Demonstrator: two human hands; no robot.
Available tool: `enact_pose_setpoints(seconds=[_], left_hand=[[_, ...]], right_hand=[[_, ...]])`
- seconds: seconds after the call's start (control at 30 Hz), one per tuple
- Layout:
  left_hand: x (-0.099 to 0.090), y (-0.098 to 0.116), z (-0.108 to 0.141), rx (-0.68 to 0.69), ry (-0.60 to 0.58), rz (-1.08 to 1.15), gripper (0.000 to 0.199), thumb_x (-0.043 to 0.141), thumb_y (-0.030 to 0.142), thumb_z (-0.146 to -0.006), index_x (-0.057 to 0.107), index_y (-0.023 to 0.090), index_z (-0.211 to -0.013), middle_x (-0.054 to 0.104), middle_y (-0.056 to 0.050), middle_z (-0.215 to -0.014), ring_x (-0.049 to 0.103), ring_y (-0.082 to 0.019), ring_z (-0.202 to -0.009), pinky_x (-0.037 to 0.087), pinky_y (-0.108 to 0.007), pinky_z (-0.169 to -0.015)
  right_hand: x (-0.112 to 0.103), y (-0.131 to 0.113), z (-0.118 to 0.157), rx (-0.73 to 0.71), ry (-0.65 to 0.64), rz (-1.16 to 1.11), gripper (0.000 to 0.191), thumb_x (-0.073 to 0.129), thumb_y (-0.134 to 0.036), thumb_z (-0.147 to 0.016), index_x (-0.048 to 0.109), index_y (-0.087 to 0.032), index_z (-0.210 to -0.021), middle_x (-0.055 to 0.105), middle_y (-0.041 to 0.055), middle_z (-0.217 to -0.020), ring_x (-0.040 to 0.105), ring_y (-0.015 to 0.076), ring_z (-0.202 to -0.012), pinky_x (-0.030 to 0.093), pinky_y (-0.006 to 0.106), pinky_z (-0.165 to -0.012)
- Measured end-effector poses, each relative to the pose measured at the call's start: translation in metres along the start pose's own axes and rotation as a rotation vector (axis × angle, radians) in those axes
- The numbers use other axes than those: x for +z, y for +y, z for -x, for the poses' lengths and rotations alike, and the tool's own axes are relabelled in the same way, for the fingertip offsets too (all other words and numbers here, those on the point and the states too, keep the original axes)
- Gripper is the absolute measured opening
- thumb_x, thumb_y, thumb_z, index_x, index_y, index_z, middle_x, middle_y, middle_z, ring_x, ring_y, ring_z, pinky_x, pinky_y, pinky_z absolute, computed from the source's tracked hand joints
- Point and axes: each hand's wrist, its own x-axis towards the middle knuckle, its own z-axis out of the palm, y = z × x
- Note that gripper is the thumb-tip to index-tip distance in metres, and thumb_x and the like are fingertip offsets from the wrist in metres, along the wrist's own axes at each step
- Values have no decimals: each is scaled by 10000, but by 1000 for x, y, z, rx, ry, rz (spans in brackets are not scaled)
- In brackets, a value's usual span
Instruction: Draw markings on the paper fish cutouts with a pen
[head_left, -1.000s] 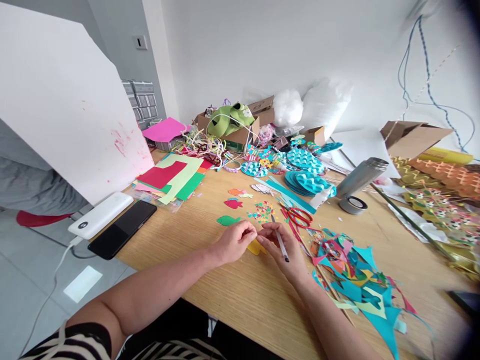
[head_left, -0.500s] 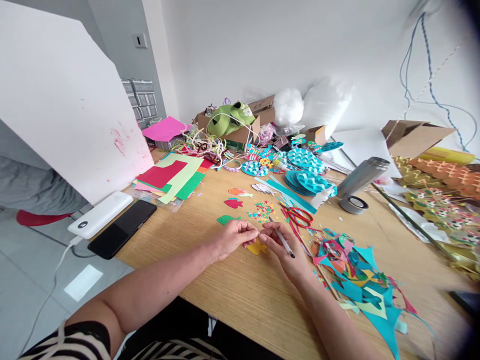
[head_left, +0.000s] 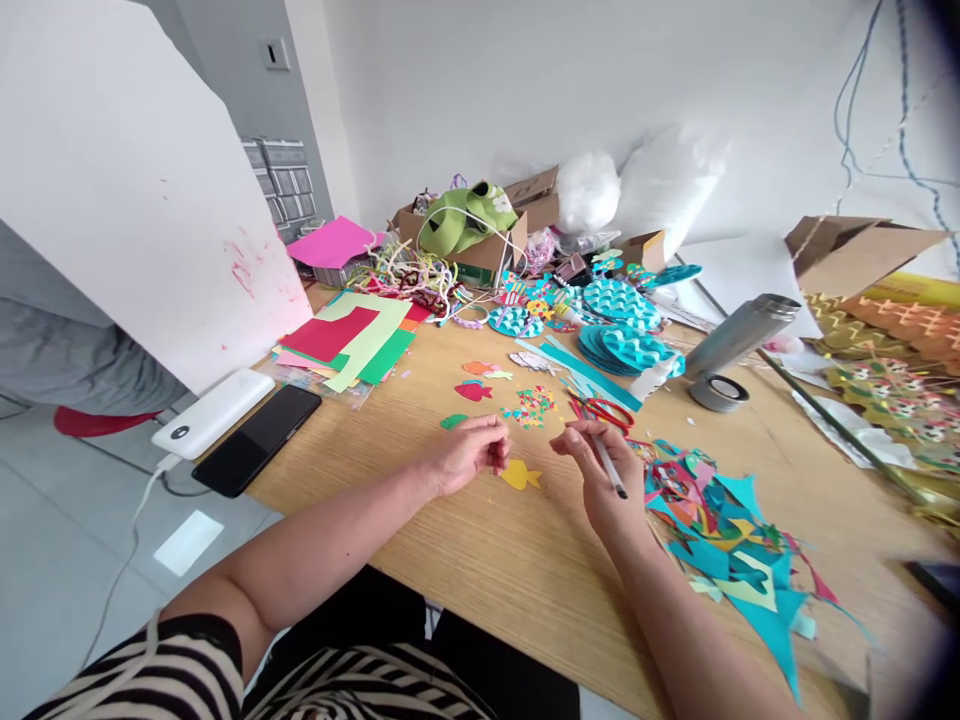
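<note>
My left hand [head_left: 469,455] is closed above the table, its fingers curled; whatever they hold, if anything, is too small to make out. Between my hands a yellow paper fish [head_left: 519,475] lies on the wood. My right hand [head_left: 600,470] holds a pen [head_left: 609,466] with a white barrel, thumb and index finger pinched together. Beyond my left hand lie a green paper fish [head_left: 453,422], partly covered by it, a red one [head_left: 473,390] and an orange one [head_left: 478,369]. Small coloured paper bits [head_left: 531,407] lie in a loose heap near them.
Red scissors [head_left: 604,412] and teal paper scraps [head_left: 772,600] lie on the right. Farther back are a metal flask [head_left: 742,335], its lid [head_left: 718,392] and teal wavy discs [head_left: 626,350]. Coloured sheets [head_left: 352,340], a phone [head_left: 259,440] and a white power bank [head_left: 214,410] are on the left.
My hands have moved apart, the right one shifting rightward with the pen. The yellow fish is now uncovered between them. The whole view has shifted slightly.
</note>
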Motion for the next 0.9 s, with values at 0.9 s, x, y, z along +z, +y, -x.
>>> enact_pose_setpoints(seconds=[0.9], left_hand=[[-26, 27, 79, -108, -217, -94, 325, 838, 390, -673, 694, 100, -683, 686, -67, -677, 595, -118, -593, 466, -229, -584]], right_hand=[[-14, 6, -5, -327, 8, 453, 258, 633, -460, -868, 594, -207, -902, 718, 58, -746, 696, 219, -692, 531, 337, -656]])
